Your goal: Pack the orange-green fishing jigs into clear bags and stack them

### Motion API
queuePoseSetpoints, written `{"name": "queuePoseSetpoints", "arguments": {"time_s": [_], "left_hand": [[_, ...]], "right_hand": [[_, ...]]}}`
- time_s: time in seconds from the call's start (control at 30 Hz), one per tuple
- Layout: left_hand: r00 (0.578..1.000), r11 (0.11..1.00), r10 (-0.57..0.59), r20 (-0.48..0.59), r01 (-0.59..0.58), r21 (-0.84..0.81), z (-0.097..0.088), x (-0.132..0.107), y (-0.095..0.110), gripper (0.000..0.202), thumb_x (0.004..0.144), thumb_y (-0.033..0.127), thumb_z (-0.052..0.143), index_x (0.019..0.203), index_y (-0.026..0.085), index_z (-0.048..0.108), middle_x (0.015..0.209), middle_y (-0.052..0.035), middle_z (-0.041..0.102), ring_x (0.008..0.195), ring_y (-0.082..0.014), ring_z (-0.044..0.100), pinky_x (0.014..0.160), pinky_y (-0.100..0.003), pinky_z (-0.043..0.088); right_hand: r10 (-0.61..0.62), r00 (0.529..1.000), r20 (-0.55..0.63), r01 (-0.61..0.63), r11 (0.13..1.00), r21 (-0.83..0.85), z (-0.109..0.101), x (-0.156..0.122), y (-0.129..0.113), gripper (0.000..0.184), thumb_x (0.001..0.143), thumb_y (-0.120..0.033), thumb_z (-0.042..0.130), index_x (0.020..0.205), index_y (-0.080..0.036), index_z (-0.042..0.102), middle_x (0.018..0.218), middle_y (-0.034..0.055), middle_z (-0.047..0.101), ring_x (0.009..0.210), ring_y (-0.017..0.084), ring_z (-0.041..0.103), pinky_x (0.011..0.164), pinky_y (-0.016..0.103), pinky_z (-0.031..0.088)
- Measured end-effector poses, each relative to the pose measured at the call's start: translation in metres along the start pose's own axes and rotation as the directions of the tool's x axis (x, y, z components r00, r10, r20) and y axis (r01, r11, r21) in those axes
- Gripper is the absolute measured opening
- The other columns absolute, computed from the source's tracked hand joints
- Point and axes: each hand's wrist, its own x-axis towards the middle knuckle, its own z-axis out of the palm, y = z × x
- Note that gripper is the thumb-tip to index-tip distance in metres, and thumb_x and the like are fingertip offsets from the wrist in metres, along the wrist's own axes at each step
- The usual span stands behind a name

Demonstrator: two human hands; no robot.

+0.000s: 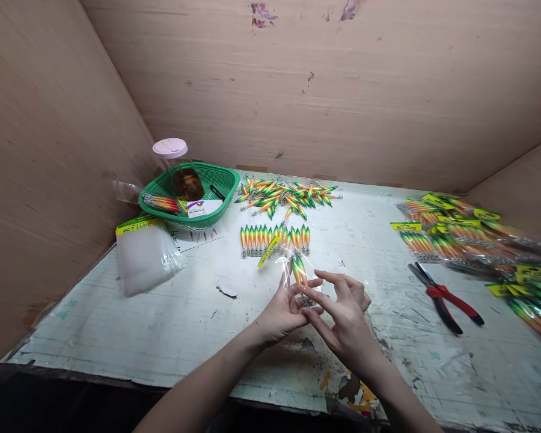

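My left hand point(285, 310) is closed around a clear plastic bag point(285, 269), whose yellow header point(269, 251) tilts up to the left. A few green-and-orange fishing lures point(299, 270) stand upright at the bag, hook ends down; whether they are fully inside I cannot tell. The thumb and index finger of my right hand point(340, 307) close on their lower ends, the other fingers spread. Just beyond my hands lies a neat row of matching lures point(255, 239). Farther back is a loose heap of them point(288, 195).
At left, a green basket point(228, 174) holds a pink-lidded cup point(170, 148), a card and packed lures. Beside it lies a stack of clear bags point(144, 258). Red-handled pliers point(446, 297) and piles of bagged lures point(460, 231) lie at right. Wooden walls enclose the table point(162, 337).
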Motion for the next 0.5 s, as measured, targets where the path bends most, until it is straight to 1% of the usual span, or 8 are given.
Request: {"name": "queuePoseSetpoints", "arguments": {"time_s": [0.07,0.17,0.23,0.27,0.33,0.4,0.43,0.5], "left_hand": [[1.000,1.000,0.002,0.001,-0.002,0.010,0.0001,-0.0003,-0.0003,0.103,0.065,0.022,0.087,0.150,0.031,0.030,0.142,-0.0166,0.053,0.125,-0.0315,0.055,0.103,-0.044,0.045],[1.000,1.000,-0.004,-0.011,0.004,-0.009,-0.0010,0.0000,-0.0027,0.118,0.066,0.021,0.087,0.154,0.037,0.010,0.138,-0.0152,0.056,0.115,-0.0277,0.062,0.099,-0.041,0.047],[1.000,1.000,-0.003,-0.007,0.003,-0.028,-0.0015,0.0007,-0.0055,0.124,0.066,0.019,0.087,0.153,0.040,0.001,0.137,-0.0143,0.056,0.109,-0.0247,0.065,0.093,-0.036,0.050],[1.000,0.999,0.000,0.000,0.000,-0.034,-0.0013,0.0011,-0.0069,0.125,0.066,0.018,0.087,0.153,0.041,0.000,0.137,-0.0139,0.055,0.106,-0.0232,0.066,0.089,-0.034,0.051],[1.000,0.999,0.012,0.013,-0.011,-0.048,-0.0002,0.0017,-0.0088,0.121,0.066,0.018,0.086,0.153,0.043,0.006,0.140,-0.0129,0.053,0.103,-0.0208,0.067,0.085,-0.030,0.051],[0.999,0.998,0.027,0.019,-0.026,-0.063,0.0015,0.0018,-0.0092,0.109,0.066,0.018,0.086,0.151,0.041,0.021,0.143,-0.0119,0.050,0.105,-0.0206,0.066,0.088,-0.030,0.050],[0.999,0.998,0.027,0.026,-0.026,-0.064,0.0023,0.0015,-0.0089,0.098,0.067,0.019,0.086,0.147,0.037,0.033,0.143,-0.0119,0.050,0.107,-0.0215,0.065,0.090,-0.031,0.049],[0.999,0.998,0.014,0.050,-0.011,-0.059,0.0031,0.0008,-0.0078,0.072,0.069,0.020,0.084,0.134,0.028,0.053,0.139,-0.0123,0.054,0.113,-0.0243,0.063,0.095,-0.033,0.047]], "right_hand": [[0.007,1.000,0.004,-0.007,1.000,0.019,0.0024,-0.0010,0.0002,0.026,0.092,-0.023,0.056,0.113,-0.032,0.068,0.128,0.0101,0.052,0.113,0.032,0.042,0.083,0.046,0.036],[0.010,1.000,0.002,-0.010,1.000,0.002,0.0056,-0.0041,0.0046,0.033,0.091,-0.015,0.054,0.115,-0.033,0.067,0.126,0.0092,0.053,0.111,0.031,0.042,0.082,0.045,0.037],[0.018,1.000,-0.003,-0.018,0.999,-0.039,0.0066,-0.0057,0.0077,0.034,0.091,-0.014,0.055,0.117,-0.033,0.066,0.120,0.0086,0.058,0.108,0.030,0.044,0.081,0.043,0.035],[0.021,1.000,-0.009,-0.021,0.998,-0.061,0.0067,-0.0061,0.0087,0.033,0.091,-0.015,0.055,0.118,-0.032,0.065,0.115,0.0080,0.061,0.106,0.030,0.045,0.080,0.043,0.034],[0.015,0.999,-0.040,-0.019,0.997,-0.078,0.0066,-0.0058,0.0087,0.033,0.092,-0.017,0.057,0.120,-0.032,0.064,0.106,0.0062,0.066,0.101,0.028,0.046,0.079,0.043,0.031],[0.009,0.996,-0.091,-0.015,0.998,-0.063,0.0066,-0.0047,0.0068,0.032,0.092,-0.016,0.056,0.119,-0.031,0.065,0.102,0.0050,0.068,0.098,0.027,0.047,0.080,0.042,0.030],[0.004,0.994,-0.111,-0.010,0.999,-0.049,0.0067,-0.0041,0.0056,0.032,0.092,-0.015,0.056,0.118,-0.030,0.065,0.102,0.0048,0.068,0.098,0.026,0.048,0.080,0.042,0.030],[-0.006,0.991,-0.133,0.002,1.000,-0.028,0.0073,-0.0029,0.0035,0.031,0.092,-0.013,0.054,0.115,-0.029,0.067,0.103,0.0048,0.069,0.098,0.026,0.049,0.081,0.042,0.032]]}}
